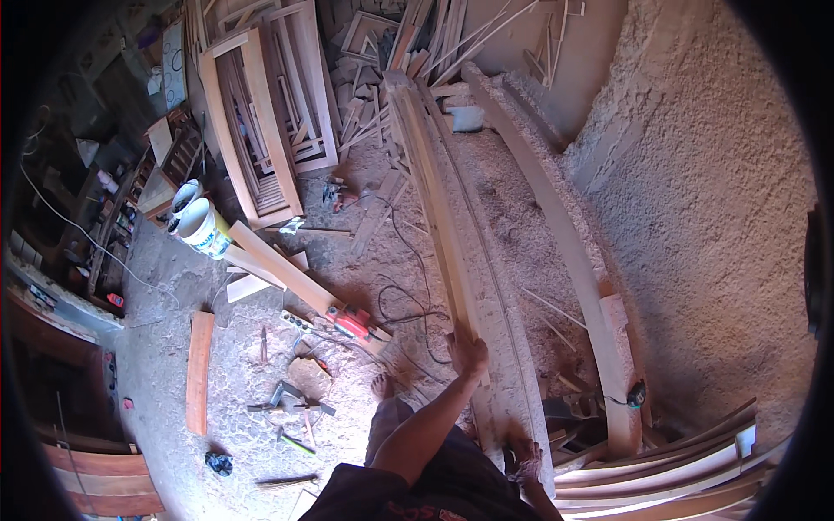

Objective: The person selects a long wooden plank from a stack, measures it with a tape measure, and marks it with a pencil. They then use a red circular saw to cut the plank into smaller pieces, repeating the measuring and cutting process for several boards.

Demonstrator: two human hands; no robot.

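A long wooden plank (439, 221) runs away from me along a narrow, dust-covered bench (514, 352). My left hand (469, 352) is closed on the plank, its arm reaching forward from my body. Close to me, my right hand (524, 460) is at the near part of the bench, by the plank's near end. Shadow hides its fingers, and I cannot make out whether it grips anything. To the left, a red power planer (351, 322) rests on a board (291, 276) near the floor, with a dark cord (415, 252) looping toward the bench.
Hammers and other hand tools (295, 399) lie on the shavings-covered floor, left of my bare foot (380, 387). Beyond stand white buckets (205, 227) and wooden frames (252, 130). A second long beam (556, 217) with a tape measure (637, 395) lies right, beside a rough wall (712, 200).
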